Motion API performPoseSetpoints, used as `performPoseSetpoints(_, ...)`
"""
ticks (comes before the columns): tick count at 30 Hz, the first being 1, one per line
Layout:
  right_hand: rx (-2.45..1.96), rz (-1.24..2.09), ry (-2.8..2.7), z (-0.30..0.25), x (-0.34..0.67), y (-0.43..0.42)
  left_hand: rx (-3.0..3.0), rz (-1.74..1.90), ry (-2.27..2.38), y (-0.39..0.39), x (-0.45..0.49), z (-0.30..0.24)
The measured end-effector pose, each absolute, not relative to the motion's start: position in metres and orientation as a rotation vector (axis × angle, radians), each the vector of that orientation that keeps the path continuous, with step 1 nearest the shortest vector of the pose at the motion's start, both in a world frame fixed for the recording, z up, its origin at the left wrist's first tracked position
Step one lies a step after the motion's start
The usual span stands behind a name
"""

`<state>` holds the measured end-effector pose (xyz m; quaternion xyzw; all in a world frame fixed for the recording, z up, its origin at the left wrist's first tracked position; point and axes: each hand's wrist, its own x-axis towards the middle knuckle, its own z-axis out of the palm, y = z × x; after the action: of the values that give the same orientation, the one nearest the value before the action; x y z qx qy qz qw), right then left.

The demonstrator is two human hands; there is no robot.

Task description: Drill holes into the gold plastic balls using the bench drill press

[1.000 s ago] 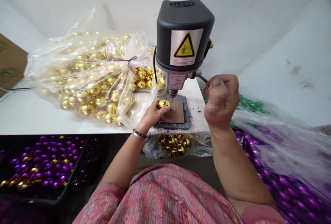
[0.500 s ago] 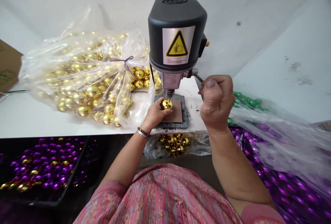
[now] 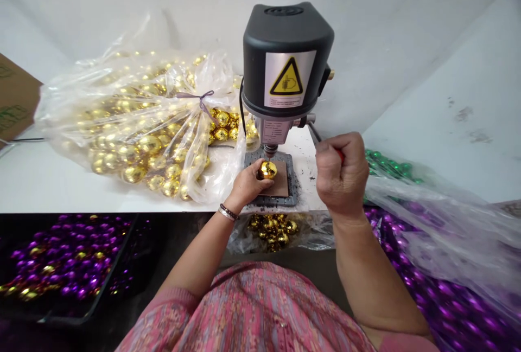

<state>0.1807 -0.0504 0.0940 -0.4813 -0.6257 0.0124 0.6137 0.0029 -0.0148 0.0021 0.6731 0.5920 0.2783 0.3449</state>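
Observation:
Under the chuck of a black bench drill press (image 3: 288,32), my left hand (image 3: 247,183) pinches a shiny gold ball (image 3: 268,170) between thumb and fingers. The ball rests on a brown board (image 3: 280,185) lying on the drill's grey base (image 3: 291,198). The drill bit (image 3: 268,158) comes down to the top of the ball; whether it has entered cannot be made out. My right hand (image 3: 342,170) is wrapped round the feed lever (image 3: 315,130) at the drill's right side, and a bit of its red grip shows behind the fingers.
A tied clear bag of gold balls (image 3: 134,135) fills the table's left. Purple and gold balls lie in a black bin (image 3: 73,254) below left. Gold balls (image 3: 273,230) hang in plastic under the edge. Green balls (image 3: 391,166) and purple balls (image 3: 448,298) are at right.
My right hand has pulled the lever slightly down. My left hand still holds the gold ball beneath the bit. The whole view has shifted a little.

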Motion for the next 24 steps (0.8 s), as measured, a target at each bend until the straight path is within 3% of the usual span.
performPoseSetpoints(11, -1.038, -0.079, -1.36, 0.059, 0.176, -0.043, 1.744, 0.778, 1.493, -0.015, 0.002, -0.006)
performPoseSetpoints(24, -0.935, 0.035, -1.288, 0.019, 0.172, -0.033, 1.72, 0.758, 1.532, -0.018, 0.003, 0.0)
